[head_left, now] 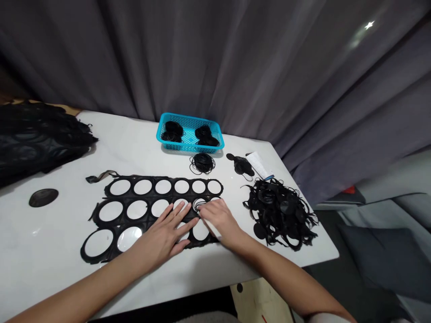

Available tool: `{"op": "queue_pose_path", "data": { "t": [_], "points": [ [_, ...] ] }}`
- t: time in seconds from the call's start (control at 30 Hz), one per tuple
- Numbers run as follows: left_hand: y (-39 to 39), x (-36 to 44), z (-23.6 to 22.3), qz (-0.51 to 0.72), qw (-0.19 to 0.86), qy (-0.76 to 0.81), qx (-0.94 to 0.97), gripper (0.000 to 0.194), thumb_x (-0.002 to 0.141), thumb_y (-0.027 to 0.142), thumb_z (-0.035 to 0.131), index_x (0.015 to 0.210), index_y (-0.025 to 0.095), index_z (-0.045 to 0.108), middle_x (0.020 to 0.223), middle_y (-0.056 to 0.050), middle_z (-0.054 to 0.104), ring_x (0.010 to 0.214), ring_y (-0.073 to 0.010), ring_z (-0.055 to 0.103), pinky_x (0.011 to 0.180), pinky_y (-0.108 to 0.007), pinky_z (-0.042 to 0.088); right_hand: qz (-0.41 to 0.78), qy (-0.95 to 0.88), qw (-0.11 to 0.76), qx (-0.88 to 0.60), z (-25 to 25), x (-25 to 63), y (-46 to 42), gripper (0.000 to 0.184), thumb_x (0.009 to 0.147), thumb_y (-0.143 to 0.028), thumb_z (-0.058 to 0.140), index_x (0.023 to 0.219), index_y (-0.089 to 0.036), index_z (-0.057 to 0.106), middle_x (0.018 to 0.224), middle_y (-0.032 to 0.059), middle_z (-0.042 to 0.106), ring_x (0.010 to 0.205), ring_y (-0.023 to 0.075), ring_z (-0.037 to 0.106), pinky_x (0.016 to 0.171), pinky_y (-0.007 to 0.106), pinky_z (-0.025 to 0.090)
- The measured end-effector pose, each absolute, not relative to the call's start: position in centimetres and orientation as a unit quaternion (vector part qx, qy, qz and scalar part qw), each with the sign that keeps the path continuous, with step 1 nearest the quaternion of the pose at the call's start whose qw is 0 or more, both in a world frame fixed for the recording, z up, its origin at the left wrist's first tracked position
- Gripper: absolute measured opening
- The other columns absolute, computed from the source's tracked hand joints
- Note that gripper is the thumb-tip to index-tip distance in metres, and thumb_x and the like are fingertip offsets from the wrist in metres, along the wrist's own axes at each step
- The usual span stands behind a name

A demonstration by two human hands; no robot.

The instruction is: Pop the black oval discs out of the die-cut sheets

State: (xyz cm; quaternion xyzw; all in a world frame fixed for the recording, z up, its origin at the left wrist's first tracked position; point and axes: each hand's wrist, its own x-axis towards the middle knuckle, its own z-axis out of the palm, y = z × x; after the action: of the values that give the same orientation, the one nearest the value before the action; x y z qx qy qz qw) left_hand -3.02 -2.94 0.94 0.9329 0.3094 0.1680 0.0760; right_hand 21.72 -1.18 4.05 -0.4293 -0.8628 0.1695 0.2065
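A black rubber sheet (116, 220) with rows of large round holes lies flat on the white table. My left hand (164, 233) rests on it with fingers stretched and spread, pressing near the middle holes. My right hand (218, 220) is closed over the right part of the sheet. Under its palm shows a pale, slim thing (213, 229), partly hidden, whose kind I cannot make out. By its fingertips, thin black rings (198, 202) lie in a hole of the middle row.
A blue basket (219, 143) holds bundles of thin black rings, with another bundle (203, 163) in front. Black scraps (283, 213) are heaped at right, near black discs (243, 166) and a white paper (259, 165). More black sheets (37, 139) are piled left, near an oval piece (43, 197).
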Motion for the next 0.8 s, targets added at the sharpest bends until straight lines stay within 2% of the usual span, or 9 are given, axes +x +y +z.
{"op": "queue_pose_path", "data": {
  "t": [0.1, 0.17, 0.27, 0.37, 0.47, 0.6, 0.8],
  "points": [
    [-3.1, -3.2, 1.1, 0.170, 0.075, 0.309, 0.933, 0.051, 0.099, 0.039, 0.057, 0.149, 0.031, 0.047, 0.164, -0.009, 0.027, 0.148, -0.0338, 0.030, 0.118, -0.054, 0.028, 0.106, -0.792, 0.258, -0.543, 4.8, 23.7, 1.9, 0.021, 0.096, -0.018, 0.045, 0.083, -0.021, 0.061, 0.084, 0.0084, 0.069, 0.083, 0.0239, 0.059, 0.082, 0.038, 0.041],
    [-2.9, -3.2, 1.6, 0.169, 0.078, 0.309, 0.933, 0.051, 0.099, 0.042, 0.057, 0.149, 0.032, 0.047, 0.163, -0.009, 0.030, 0.148, -0.0345, 0.031, 0.117, -0.054, 0.030, 0.096, -0.728, 0.315, -0.601, 5.6, 24.9, 4.1, 0.021, 0.096, -0.021, 0.044, 0.081, -0.021, 0.059, 0.083, 0.0070, 0.068, 0.079, 0.0224, 0.060, 0.078, 0.035, 0.042],
    [-1.9, -2.9, 2.7, 0.161, 0.097, 0.309, 0.932, 0.048, 0.099, 0.049, 0.056, 0.145, 0.032, 0.052, 0.157, -0.009, 0.042, 0.145, -0.0344, 0.037, 0.114, -0.053, 0.035, 0.142, -0.694, 0.363, -0.605, 6.0, 25.1, 5.9, 0.018, 0.094, -0.025, 0.048, 0.079, -0.022, 0.058, 0.085, 0.0052, 0.069, 0.076, 0.0207, 0.061, 0.073, 0.032, 0.044],
    [-0.1, -2.3, 3.1, 0.167, 0.102, 0.324, 0.926, 0.047, 0.101, 0.044, 0.053, 0.144, 0.024, 0.051, 0.153, -0.014, 0.046, 0.143, -0.0319, 0.040, 0.114, -0.050, 0.038, 0.227, -0.698, 0.366, -0.572, 5.4, 23.5, 6.0, 0.014, 0.093, -0.027, 0.052, 0.081, -0.022, 0.060, 0.086, 0.0035, 0.071, 0.076, 0.0200, 0.063, 0.072, 0.030, 0.045],
    [1.3, -1.8, 2.3, 0.171, 0.070, 0.339, 0.922, 0.051, 0.102, 0.041, 0.053, 0.146, 0.018, 0.048, 0.157, -0.018, 0.040, 0.146, -0.0339, 0.034, 0.116, -0.053, 0.034, 0.317, -0.702, 0.346, -0.536, 4.5, 21.6, 5.5, 0.011, 0.091, -0.028, 0.056, 0.082, -0.022, 0.062, 0.088, 0.0021, 0.073, 0.081, 0.0196, 0.066, 0.075, 0.031, 0.048],
    [1.6, -1.7, 1.1, 0.168, 0.056, 0.354, 0.918, 0.054, 0.099, 0.040, 0.057, 0.149, 0.023, 0.045, 0.161, -0.016, 0.034, 0.148, -0.0365, 0.029, 0.115, -0.055, 0.033, 0.404, -0.685, 0.326, -0.511, 4.1, 20.8, 5.1, 0.011, 0.087, -0.028, 0.061, 0.078, -0.022, 0.062, 0.092, 0.0030, 0.074, 0.090, 0.0207, 0.067, 0.084, 0.034, 0.050],
    [1.3, -1.7, 0.9, 0.167, 0.061, 0.362, 0.915, 0.058, 0.096, 0.037, 0.061, 0.150, 0.025, 0.044, 0.162, -0.014, 0.032, 0.149, -0.0384, 0.025, 0.116, -0.057, 0.031, 0.452, -0.657, 0.328, -0.506, 4.6, 21.0, 5.2, 0.011, 0.084, -0.027, 0.065, 0.076, -0.021, 0.062, 0.091, 0.0044, 0.073, 0.090, 0.0214, 0.067, 0.083, 0.035, 0.049]
  ]
}}
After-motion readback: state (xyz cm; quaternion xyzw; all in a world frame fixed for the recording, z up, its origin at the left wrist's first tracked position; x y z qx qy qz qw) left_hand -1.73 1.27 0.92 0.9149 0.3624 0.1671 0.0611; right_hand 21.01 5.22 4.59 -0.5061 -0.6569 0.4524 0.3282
